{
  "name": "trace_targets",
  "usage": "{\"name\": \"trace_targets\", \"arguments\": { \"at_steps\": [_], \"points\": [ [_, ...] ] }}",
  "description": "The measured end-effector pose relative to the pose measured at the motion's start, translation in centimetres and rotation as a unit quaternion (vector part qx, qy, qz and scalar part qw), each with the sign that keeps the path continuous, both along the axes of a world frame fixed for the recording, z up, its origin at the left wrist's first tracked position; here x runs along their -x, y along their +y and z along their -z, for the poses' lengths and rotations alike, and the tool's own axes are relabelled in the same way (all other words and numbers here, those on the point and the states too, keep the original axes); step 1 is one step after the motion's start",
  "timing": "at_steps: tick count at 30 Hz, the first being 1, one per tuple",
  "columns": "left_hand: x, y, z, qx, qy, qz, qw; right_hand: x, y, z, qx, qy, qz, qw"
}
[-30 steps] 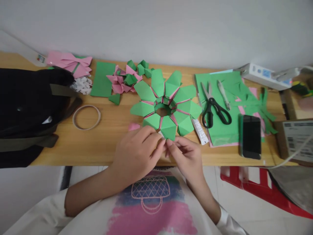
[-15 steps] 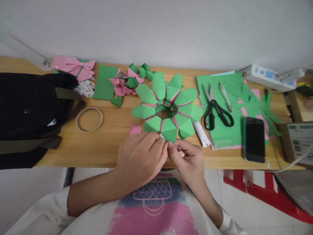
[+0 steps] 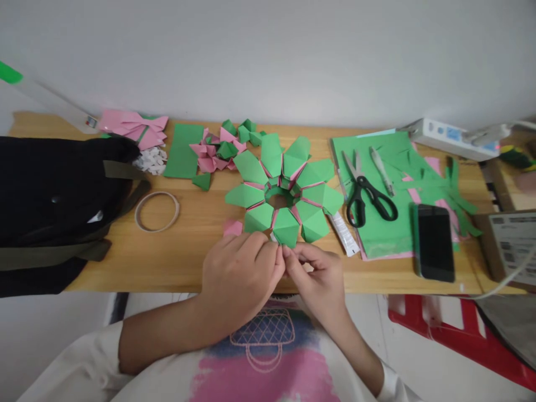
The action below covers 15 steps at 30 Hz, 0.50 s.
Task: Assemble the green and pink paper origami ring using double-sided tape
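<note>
A ring-shaped folded paper flower, green with pink edges and an open middle, stands near the table's front edge. My left hand is closed, its fingertips at the front petal from the left. My right hand pinches the same petal's tip between thumb and forefinger, and the two thumbs meet there. A small white piece shows beside the left fingers; I cannot make out what it is. Behind the left hand lies a pink paper scrap. The pinched tip itself is mostly hidden by the fingers.
Left: a black bag, a tape roll, pink and green folded pieces. Right: a white tube, scissors and a cutter on green paper sheets, a phone, a power strip.
The view has shifted slightly, so the table sits a little lower in the picture. Both hands stay at the front petal with almost the same grip.
</note>
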<state>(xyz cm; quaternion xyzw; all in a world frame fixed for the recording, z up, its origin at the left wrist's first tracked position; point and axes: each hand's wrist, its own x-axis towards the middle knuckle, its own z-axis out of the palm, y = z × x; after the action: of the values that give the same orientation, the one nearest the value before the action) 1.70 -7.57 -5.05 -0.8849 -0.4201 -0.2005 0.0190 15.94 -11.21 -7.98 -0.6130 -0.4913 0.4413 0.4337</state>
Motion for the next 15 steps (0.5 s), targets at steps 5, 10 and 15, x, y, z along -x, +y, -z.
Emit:
{"name": "trace_targets", "arguments": {
  "at_steps": [5,10,15],
  "points": [
    [0.1,0.2,0.2,0.003,-0.011,-0.016,1.0,0.0,0.1,0.0,-0.006,0.004,-0.001,1.0],
    [0.7,0.5,0.3,0.014,-0.043,-0.011,0.999,0.1,0.1,0.0,0.003,0.028,0.011,1.0],
    [3.2,1.7,0.1,-0.007,-0.075,-0.069,0.995,0.1,0.0,0.1,0.016,0.048,0.015,0.999]
  ]
}}
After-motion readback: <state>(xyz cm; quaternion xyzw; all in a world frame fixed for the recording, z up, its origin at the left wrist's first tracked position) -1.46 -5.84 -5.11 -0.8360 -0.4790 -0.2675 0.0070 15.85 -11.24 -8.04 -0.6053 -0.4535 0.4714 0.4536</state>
